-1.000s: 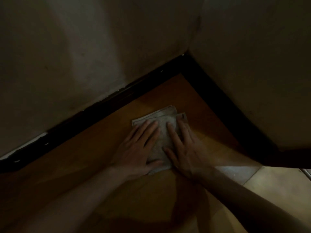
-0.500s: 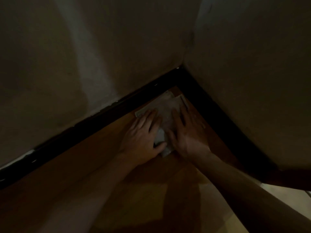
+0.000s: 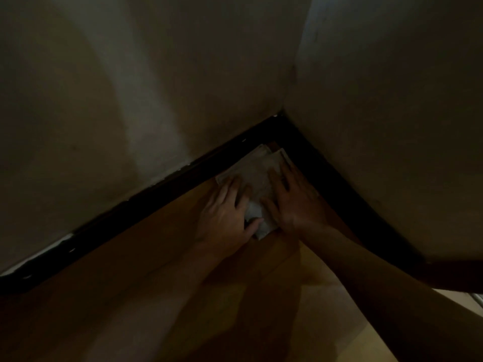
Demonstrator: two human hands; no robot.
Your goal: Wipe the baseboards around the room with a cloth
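A pale folded cloth (image 3: 257,176) lies flat on the wooden floor, pushed into the room's corner. Its far edge touches the dark baseboard (image 3: 146,202) that runs along the left wall. A second stretch of baseboard (image 3: 347,184) follows the right wall, and the two meet at the corner. My left hand (image 3: 224,215) presses flat on the cloth's left side, thumb on its near end. My right hand (image 3: 292,199) presses flat on its right side, fingers spread toward the corner.
Light plaster walls (image 3: 156,87) rise on both sides of the corner. The brown wooden floor (image 3: 162,296) stretches toward me in dim light, with a brighter patch (image 3: 452,299) at the lower right.
Both hands have slid the cloth forward across the floor, away from me, until it sits in the corner against the baseboard.
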